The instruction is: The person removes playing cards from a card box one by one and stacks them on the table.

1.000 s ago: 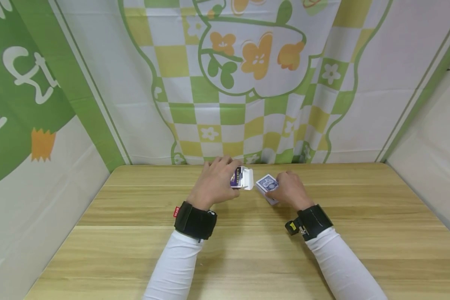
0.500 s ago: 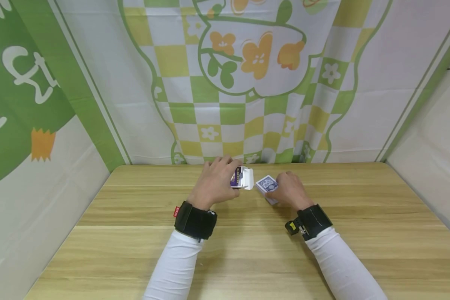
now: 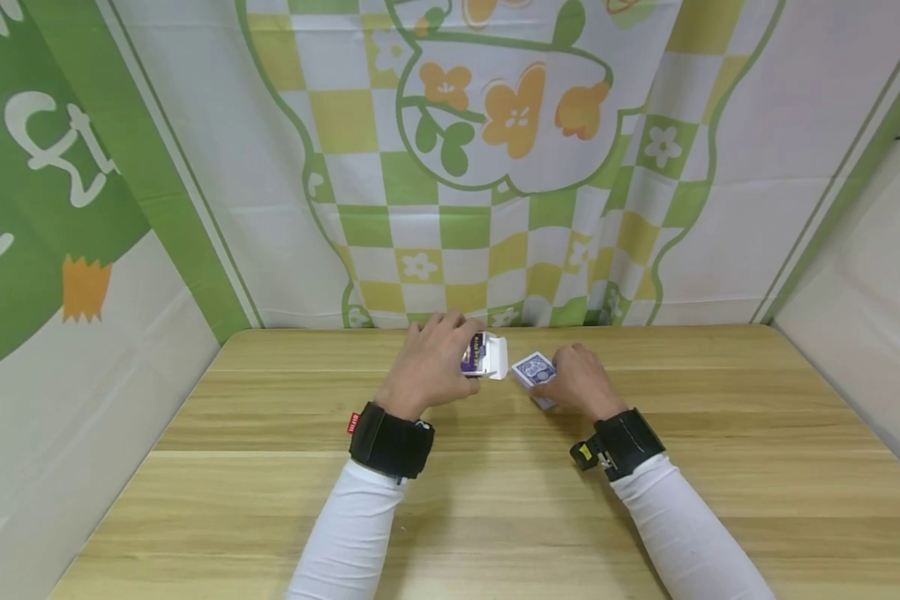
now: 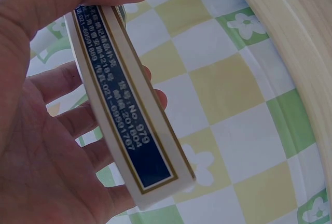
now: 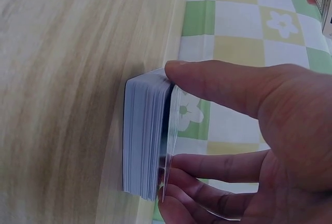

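Observation:
My left hand point(image 3: 431, 362) grips a small purple-and-white playing card box point(image 3: 475, 353) above the far part of the table. The box's white end flap point(image 3: 499, 358) stands open toward the right. In the left wrist view, my thumb and fingers hold the box by its edges, and its narrow printed side point(image 4: 129, 105) faces the camera. Just to the right, my right hand point(image 3: 581, 382) pinches blue-backed playing cards point(image 3: 532, 365). Seen from the right wrist, a thin top portion stands slightly apart from the thick deck point(image 5: 142, 136), which lies against the table; my thumb touches one edge, fingers the other.
The wooden table point(image 3: 510, 517) ends at a back edge close behind both hands. A checked, flowered cloth point(image 3: 420, 225) hangs directly behind it, with cloth walls at left and right. Black bands point(image 3: 392, 442) with cameras circle both wrists.

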The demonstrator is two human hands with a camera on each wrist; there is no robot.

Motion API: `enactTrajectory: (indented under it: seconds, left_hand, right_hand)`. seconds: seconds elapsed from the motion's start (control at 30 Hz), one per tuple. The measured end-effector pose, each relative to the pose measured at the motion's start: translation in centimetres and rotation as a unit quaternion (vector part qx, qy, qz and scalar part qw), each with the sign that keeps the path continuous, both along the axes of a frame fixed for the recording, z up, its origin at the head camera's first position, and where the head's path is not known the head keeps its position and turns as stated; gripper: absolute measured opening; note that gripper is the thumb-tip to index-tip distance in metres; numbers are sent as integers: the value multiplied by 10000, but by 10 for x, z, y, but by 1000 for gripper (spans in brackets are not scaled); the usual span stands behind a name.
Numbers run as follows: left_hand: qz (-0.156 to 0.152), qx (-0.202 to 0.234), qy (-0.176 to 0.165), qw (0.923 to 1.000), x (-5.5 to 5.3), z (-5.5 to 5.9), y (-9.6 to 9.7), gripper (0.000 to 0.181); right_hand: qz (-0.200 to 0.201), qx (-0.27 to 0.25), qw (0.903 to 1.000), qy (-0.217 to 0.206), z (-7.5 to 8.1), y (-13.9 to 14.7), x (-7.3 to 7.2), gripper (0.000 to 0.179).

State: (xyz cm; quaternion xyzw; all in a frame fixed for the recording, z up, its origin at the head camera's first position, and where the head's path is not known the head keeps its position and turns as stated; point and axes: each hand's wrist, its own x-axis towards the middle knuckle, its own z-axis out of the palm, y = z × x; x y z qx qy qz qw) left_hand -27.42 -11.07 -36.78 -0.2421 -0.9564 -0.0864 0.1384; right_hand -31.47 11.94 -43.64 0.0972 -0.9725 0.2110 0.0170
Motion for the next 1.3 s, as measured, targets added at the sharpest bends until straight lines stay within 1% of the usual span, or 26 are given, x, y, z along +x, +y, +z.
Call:
enactTrajectory:
  seconds: [0.37,0.67,0.9,1.3]
  left_hand:
    - [17,-14,-67,10000,0,1,0,72]
    - [40,-74,-36,10000,0,0,1,72]
    - [53,-72,-41,10000,0,0,0,73]
    - [48,-27,-73,10000,1,1,0,73]
  right_hand:
    - [-12,8,9999,-107,0,1,0,41]
    - [-2,-7,9999,-152,0,1,0,42]
    - [-100,-32,9996,-259,0,0,0,45]
    - [-138,-67,9993,-333,0,0,0,47]
